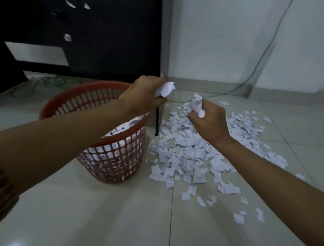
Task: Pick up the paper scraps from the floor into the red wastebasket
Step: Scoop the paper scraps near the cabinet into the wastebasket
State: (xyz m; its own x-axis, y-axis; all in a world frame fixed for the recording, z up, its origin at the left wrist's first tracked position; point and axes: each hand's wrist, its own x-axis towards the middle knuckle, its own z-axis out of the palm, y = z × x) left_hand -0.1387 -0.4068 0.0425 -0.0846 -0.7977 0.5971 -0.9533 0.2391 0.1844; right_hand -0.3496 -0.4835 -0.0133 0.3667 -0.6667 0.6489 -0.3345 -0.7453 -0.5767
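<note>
1. Left hand [145, 92]: fingers were curled round a crumpled wad of scraps [165, 89], held above the far rim of the red wastebasket [117, 156].
2. Right hand [207, 121]: fingers were closed on a second wad [196, 104], raised over the heap.
3. Wastebasket: it stood upright on the tiled floor [116, 213], just left of the heap, already partly filled with paper.
4. Paper scraps [189, 153]: a large heap was left on the floor, with strays [238, 218] scattered nearer the camera.
5. Progress: judged partly done; most scraps remained uncollected.
</note>
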